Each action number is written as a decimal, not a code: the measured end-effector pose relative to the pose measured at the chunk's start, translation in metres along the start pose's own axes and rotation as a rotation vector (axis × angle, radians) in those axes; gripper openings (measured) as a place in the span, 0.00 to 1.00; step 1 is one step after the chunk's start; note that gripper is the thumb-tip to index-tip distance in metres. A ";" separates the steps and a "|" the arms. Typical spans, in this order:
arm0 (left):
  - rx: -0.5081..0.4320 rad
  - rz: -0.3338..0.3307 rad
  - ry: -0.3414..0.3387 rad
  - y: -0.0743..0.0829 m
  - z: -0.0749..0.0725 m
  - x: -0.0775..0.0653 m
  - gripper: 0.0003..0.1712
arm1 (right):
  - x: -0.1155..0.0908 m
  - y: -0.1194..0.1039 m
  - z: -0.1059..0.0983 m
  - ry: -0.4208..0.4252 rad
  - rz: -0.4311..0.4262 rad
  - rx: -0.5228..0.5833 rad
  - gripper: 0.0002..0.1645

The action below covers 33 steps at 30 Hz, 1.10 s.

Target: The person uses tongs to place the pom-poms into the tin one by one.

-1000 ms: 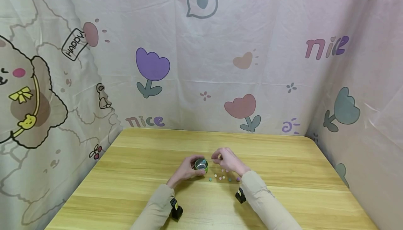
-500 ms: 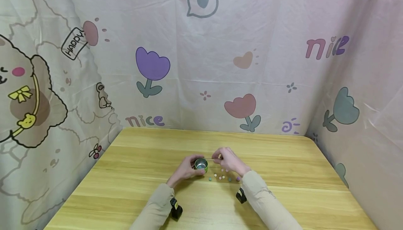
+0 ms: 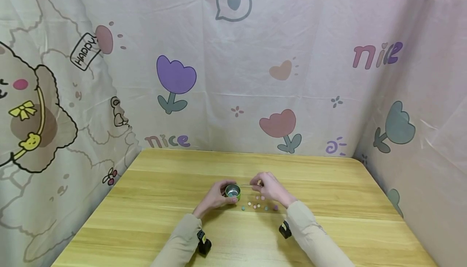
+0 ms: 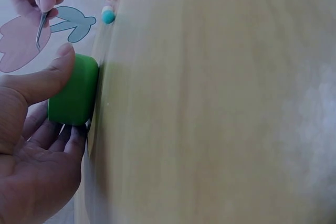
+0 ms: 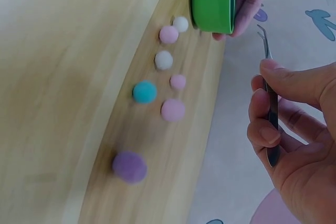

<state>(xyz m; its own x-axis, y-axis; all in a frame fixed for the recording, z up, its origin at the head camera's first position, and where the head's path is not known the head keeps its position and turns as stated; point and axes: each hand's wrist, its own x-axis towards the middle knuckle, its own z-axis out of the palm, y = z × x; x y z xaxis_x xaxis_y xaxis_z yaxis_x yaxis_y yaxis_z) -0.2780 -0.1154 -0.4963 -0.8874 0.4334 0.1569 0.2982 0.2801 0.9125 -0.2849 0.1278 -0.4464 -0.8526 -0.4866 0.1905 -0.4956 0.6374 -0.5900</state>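
Observation:
My left hand holds a small round green cup, thumb on one side and fingers on the other, down on the table. Its metallic inside shows in the head view, with a bit of teal at the bottom. My right hand pinches metal tweezers between thumb and fingers. Their bent tips stand slightly apart with nothing between them, just right of the cup's rim. Small pompoms lie on the table right of the cup: a purple one, a teal one, a pink one and several others.
The wooden table stretches around both hands. Behind it hangs a printed cloth with flowers and words, and more cloth closes in the left and right sides. Each wrist carries a small black camera.
A teal pompom at the tweezers' tips over the cup has dropped into the cup. My right hand has drawn the tweezers a little to the right. The left hand has stayed put.

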 end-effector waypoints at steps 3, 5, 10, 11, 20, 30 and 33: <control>0.001 -0.006 0.008 -0.001 0.000 0.000 0.37 | -0.004 0.004 -0.002 0.019 -0.012 -0.007 0.08; 0.000 -0.006 0.012 -0.001 0.000 0.000 0.36 | -0.007 0.006 -0.003 0.028 -0.013 -0.017 0.08; 0.004 -0.004 0.013 -0.001 0.000 0.000 0.36 | -0.016 0.011 -0.009 0.041 -0.008 -0.019 0.07; 0.006 -0.004 0.012 -0.001 0.000 0.000 0.36 | -0.017 0.012 -0.010 0.043 -0.009 -0.016 0.07; 0.018 -0.015 0.017 0.000 0.001 -0.001 0.35 | -0.036 0.025 -0.020 0.062 -0.037 -0.011 0.08; 0.018 -0.013 0.024 0.001 0.001 -0.001 0.35 | -0.061 0.039 -0.030 0.068 -0.033 -0.003 0.08; 0.027 -0.016 0.026 -0.001 0.002 0.000 0.35 | -0.067 0.041 -0.031 0.069 -0.031 -0.003 0.08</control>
<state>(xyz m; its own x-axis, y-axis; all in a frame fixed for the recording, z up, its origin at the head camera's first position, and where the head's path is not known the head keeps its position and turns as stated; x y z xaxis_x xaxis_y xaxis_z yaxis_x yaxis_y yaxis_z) -0.2774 -0.1142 -0.4974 -0.9009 0.4064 0.1525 0.2929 0.3097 0.9046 -0.2533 0.2054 -0.4590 -0.8463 -0.4636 0.2623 -0.5222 0.6249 -0.5804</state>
